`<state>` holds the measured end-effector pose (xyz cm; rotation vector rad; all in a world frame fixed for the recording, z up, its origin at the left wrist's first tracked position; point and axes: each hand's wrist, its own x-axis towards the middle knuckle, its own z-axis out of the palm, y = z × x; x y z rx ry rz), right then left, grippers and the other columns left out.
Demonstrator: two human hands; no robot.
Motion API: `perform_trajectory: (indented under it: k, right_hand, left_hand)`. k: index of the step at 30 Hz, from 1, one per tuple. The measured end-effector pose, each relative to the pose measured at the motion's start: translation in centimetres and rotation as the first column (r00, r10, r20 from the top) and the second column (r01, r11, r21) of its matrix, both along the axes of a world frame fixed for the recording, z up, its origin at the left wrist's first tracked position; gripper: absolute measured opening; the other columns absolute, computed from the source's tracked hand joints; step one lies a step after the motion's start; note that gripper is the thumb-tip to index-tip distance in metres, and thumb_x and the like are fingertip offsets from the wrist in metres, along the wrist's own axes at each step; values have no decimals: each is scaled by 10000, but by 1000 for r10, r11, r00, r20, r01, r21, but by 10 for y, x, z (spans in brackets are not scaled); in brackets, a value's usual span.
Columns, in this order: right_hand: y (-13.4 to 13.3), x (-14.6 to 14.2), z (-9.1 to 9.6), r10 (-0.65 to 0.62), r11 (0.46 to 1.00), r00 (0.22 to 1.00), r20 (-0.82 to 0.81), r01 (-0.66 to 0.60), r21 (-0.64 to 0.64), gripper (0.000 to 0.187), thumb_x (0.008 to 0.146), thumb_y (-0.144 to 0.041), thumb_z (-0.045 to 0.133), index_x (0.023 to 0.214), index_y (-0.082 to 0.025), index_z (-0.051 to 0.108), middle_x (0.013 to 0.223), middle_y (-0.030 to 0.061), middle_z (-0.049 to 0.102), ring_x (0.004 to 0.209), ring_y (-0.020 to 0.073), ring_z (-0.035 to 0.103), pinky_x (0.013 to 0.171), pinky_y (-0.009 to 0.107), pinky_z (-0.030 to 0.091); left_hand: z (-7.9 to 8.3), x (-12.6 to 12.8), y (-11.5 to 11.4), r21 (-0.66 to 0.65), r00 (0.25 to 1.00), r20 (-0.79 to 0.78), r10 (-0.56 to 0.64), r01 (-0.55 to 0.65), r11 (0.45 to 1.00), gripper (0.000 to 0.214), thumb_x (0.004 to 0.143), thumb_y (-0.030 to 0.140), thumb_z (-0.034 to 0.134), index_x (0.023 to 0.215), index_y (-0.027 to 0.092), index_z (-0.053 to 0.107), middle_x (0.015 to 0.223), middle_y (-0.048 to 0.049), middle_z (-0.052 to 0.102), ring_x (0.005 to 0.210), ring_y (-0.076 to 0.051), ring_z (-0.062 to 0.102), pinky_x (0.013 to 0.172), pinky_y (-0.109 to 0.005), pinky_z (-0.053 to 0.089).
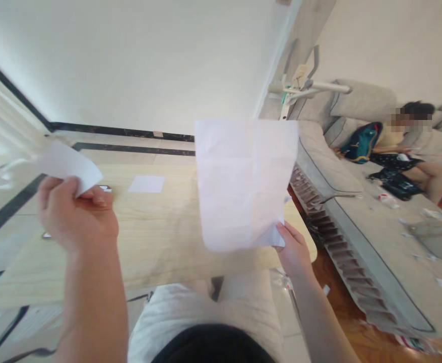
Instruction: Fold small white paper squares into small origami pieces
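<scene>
My left hand (75, 212) is closed in a pinch on a small white piece of paper (67, 165), held up above the left part of a light wooden table (148, 237). My right hand (294, 249) grips the lower right corner of a large creased white sheet of paper (243, 181), which hangs upright in front of me over the table's right side. Another small white paper square (146, 184) lies flat on the table between the two hands, farther back.
A grey sofa (357, 201) runs along the right, with another person (405, 146) sitting at its far end beside a blue bag (360, 141). Scraps of paper litter the sofa seat. A white wall and dark-striped floor lie beyond the table. My light trousers show below.
</scene>
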<state>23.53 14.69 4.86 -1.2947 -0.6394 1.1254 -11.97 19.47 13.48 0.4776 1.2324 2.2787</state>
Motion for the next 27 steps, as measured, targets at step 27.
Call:
perform_trajectory:
  k: [27]
  right_hand:
    - [11,29,38,5,966,699,715,-187,177,359,847,-365,572,1148,-205,684,1102,82,717,1043,285,650,902,429,514]
  left_hand:
    - [-18,12,-5,120,990,-37,-133,137,983,197,578,59,559,670,202,459,463,90,416,340,-77,335,364,-228,182]
